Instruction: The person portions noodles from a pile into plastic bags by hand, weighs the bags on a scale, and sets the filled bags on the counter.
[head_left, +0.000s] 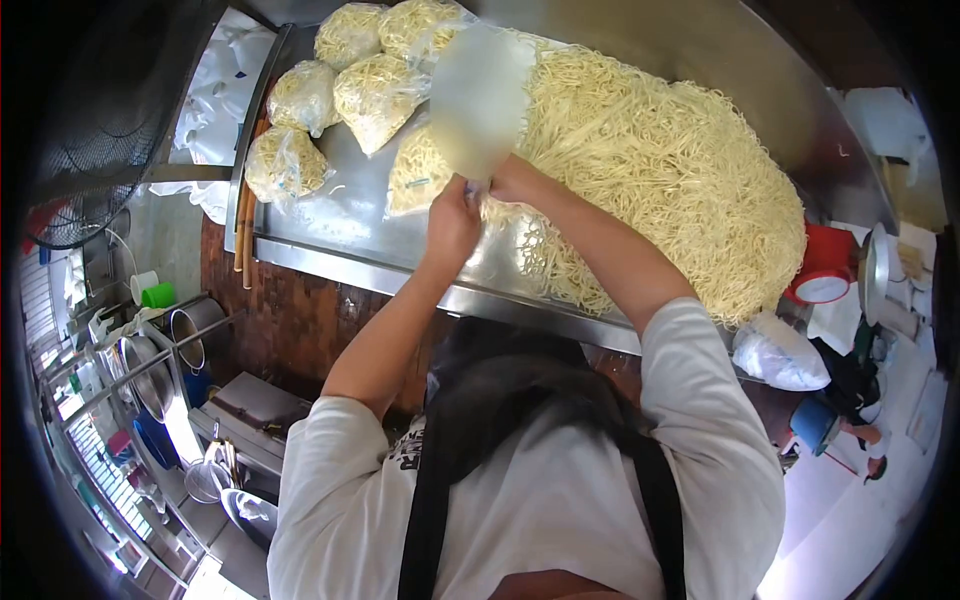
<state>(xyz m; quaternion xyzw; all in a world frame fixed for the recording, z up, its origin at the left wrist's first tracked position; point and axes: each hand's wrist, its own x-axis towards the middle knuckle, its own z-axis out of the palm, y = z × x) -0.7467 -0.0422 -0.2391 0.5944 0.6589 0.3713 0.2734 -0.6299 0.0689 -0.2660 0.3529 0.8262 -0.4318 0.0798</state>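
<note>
My left hand (455,218) and my right hand (520,184) are closed and meet over the steel tray (345,222). Their fingers pinch what looks like the edge of a clear plastic bag (474,187); a blurred patch just beyond them hides most of it. Left of my left hand lies a filled noodle bag (418,170), partly hidden. A large heap of loose pale yellow noodles (660,170) spreads over the tray beyond and beneath my right forearm.
Several filled bags of noodles (372,95) sit at the tray's far left. Wooden rods (245,215) lie along its left edge. A red container (826,265) and a white plastic bundle (780,352) are at the right. Another person (868,440) is in the right background.
</note>
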